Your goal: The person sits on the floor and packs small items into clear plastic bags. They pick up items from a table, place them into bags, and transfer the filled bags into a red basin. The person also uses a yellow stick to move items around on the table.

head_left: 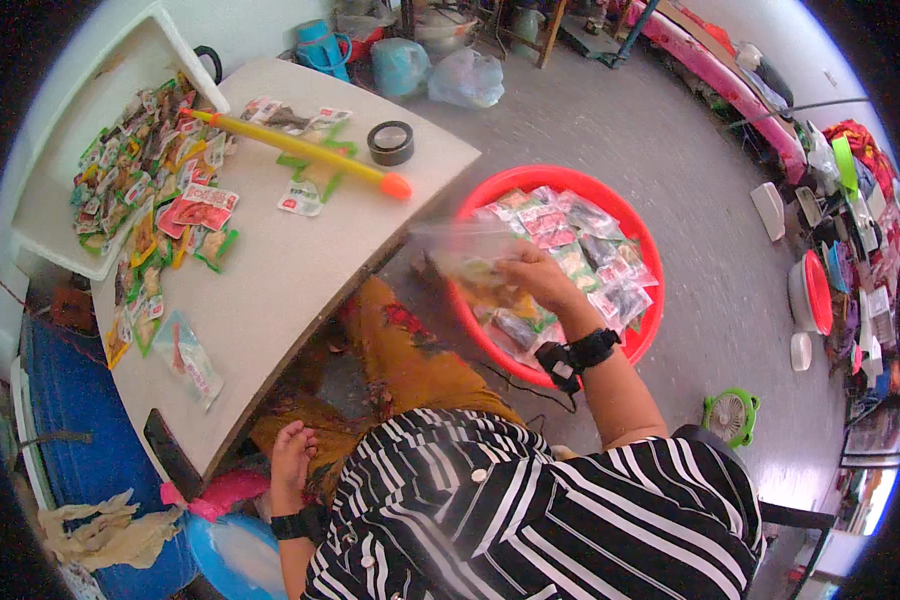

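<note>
My right hand [535, 277] is closed on a clear plastic bag [455, 243], smeared by motion, between the table corner and the red basin [653, 330]. The bag's contents are too blurred to make out. Many clear bags of small snack packets [573, 262] fill the basin under this hand. Low by my lap, beside the table's near edge, my left hand [292, 455] is loosely open and holds nothing. On the table [300, 265] lie loose snack packets [205, 208], some spilling from a white foam box [45, 215]. Another clear bag [188, 362] with something inside lies near them.
A yellow stick with orange ends [295, 152] and a black tape roll [390, 143] lie on the table. A phone [172, 448] rests at its near edge. A small green fan [731, 416] stands on the floor at right; a blue jug [321, 48] is behind the table.
</note>
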Demonstrator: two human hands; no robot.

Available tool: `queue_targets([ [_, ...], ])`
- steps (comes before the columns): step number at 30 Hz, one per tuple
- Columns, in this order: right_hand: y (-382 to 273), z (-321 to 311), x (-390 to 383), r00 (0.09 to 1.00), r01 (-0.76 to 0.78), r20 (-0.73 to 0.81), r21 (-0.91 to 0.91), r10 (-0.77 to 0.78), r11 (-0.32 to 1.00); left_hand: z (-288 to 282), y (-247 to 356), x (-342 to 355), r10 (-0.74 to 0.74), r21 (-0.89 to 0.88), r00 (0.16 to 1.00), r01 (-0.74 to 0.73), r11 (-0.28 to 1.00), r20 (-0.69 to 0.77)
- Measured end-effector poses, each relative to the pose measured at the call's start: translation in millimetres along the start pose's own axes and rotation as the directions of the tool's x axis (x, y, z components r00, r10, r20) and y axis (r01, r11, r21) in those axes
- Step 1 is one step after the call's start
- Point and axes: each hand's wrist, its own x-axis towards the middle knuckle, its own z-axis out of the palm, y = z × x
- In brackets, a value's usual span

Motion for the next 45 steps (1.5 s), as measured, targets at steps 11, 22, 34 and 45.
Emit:
queue_targets([
  [11, 121.7, -157.2, -53.4, 0.847, -0.08, -0.531, -0.102, 0.014, 0.991, -8.5, -8.9, 7.6, -0.019, -0.084, 0.999, 0.016, 0.996, -0.029],
  [22, 175.3, -225.3, -114.8, 0.602, -0.491, -0.77, -0.566, -0.211, 0.663, -6.0, -7.3, 1.0, -0.012, -0.037, 0.998, 0.01, 0.999, -0.055],
  [34, 306.1, -111.0, -130.1, 0.952, -0.307, -0.303, -0.941, 0.048, 0.139, -11.4, -10.8, -1.3, -0.013, -0.082, 0.999, 0.01, 0.997, -0.035],
  [45, 207.6, -68.1, -32.8, 0.922, -0.351, -0.174, -0.753, 0.345, 0.557, -0.8, -13.5, -2.8, -0.004, -0.085, 0.999, 0.001, 0.996, -0.041],
])
